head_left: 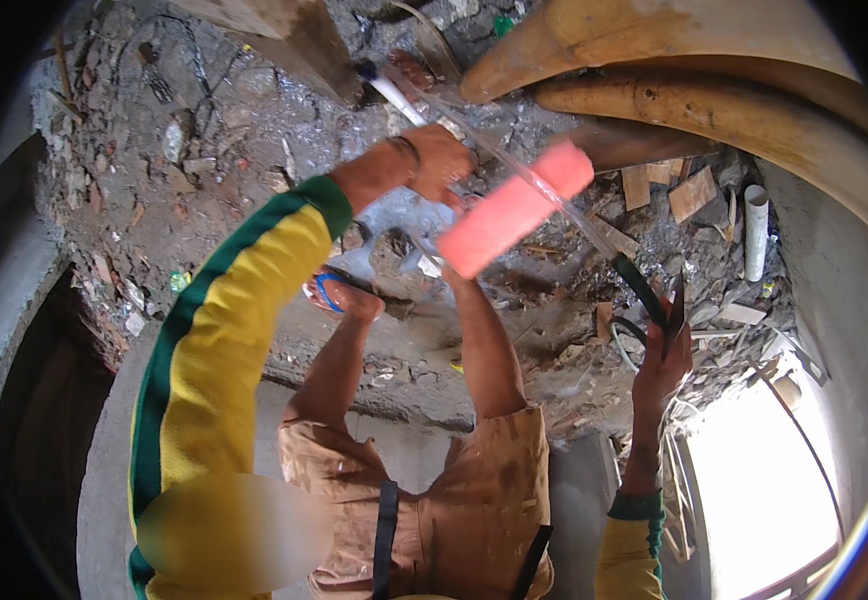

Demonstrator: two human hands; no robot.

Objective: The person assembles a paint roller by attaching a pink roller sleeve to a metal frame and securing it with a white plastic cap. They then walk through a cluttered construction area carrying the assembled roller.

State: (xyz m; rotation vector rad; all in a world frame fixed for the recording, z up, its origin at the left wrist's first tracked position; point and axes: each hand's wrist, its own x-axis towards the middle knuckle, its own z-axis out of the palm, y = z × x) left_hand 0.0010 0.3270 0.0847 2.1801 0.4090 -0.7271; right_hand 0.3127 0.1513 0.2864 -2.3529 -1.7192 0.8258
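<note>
Both hands grip a long clear tube (544,195) carrying an orange block (514,210).
Left hand (437,160) fingers clamped on the tube above the block; right hand (662,350) closed below it; likely light, bendy, slick; hold near the block.

Under my left hand (434,160) I see a clear tube (514,170), it looks like glossy, smooth plastic. Just beside this hand is a pink block (514,210) with a matt, slightly grainy surface. My right hand (662,360) closes on a black hose (639,290), smooth and a little shiny, like rubber or plastic. Above both hands lie curved wooden beams (694,110), rough and dusty. My sleeves (224,340) are soft cloth.
</note>
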